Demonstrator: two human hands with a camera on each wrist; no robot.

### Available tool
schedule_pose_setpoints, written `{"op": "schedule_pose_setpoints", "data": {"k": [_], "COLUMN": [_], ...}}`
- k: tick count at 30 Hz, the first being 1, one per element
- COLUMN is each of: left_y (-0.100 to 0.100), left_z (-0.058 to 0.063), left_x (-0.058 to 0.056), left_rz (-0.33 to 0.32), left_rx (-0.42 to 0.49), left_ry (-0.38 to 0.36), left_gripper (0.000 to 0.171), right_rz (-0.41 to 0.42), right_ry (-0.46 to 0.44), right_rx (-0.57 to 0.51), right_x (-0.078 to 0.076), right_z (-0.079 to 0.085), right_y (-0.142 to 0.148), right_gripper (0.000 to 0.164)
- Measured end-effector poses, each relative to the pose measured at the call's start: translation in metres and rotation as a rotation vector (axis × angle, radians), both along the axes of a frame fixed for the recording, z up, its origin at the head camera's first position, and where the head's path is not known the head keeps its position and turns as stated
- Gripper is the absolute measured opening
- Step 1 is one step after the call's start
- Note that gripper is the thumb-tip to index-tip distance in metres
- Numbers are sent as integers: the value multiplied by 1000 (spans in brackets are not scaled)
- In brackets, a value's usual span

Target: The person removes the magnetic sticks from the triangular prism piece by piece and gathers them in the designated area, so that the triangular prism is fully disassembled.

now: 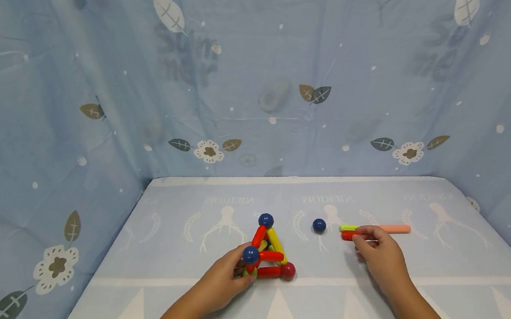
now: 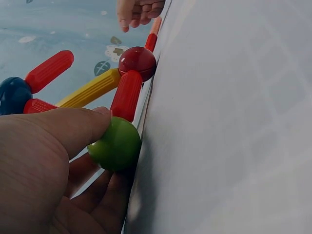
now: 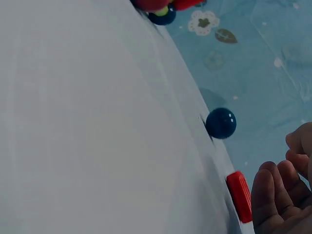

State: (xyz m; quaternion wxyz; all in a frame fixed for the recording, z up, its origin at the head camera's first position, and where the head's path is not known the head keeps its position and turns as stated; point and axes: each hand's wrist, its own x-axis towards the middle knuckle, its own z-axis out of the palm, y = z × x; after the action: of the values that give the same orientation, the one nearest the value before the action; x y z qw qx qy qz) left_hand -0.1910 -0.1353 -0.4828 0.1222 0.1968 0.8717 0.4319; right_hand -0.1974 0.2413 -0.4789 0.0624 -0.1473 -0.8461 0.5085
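Note:
My left hand (image 1: 226, 277) pinches the green ball (image 2: 116, 144) between thumb and fingers. This ball is a corner of a frame built from magnetic rods and balls. Red rods (image 2: 127, 96) and a yellow rod (image 1: 276, 246) link it with a dark red ball (image 1: 288, 271) and blue balls (image 1: 251, 255); one red rod (image 1: 271, 256) sticks out with a free end. Over on the right, my right hand (image 1: 383, 258) hovers by a loose red rod (image 3: 239, 196). Its fingers are loosely bent, thumb apart from them, with nothing visible between them.
A loose blue ball (image 1: 319, 225) lies on the table (image 1: 317, 303) between the frame and my right hand. Behind that hand lie a yellow-green rod (image 1: 348, 227) and an orange rod (image 1: 396, 229). Patterned blue cloth (image 1: 249, 103) hangs around the table's back and sides.

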Motion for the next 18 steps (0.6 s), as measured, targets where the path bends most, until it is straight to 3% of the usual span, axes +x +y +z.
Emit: {"op": "schedule_pose_setpoints", "data": {"k": [6, 18], "left_y": [1, -1], "left_z": [0, 1], "left_x": [0, 0], "left_rz": [-9, 1], "left_rx": [7, 4], "left_ry": [-6, -11], "left_gripper": [69, 68], "right_rz": [150, 334], "right_ry": [39, 54], "right_rx": [-34, -88], "right_x": [12, 24], "right_z": [10, 19], "right_y": [-30, -88], "right_gripper": [25, 20]}}
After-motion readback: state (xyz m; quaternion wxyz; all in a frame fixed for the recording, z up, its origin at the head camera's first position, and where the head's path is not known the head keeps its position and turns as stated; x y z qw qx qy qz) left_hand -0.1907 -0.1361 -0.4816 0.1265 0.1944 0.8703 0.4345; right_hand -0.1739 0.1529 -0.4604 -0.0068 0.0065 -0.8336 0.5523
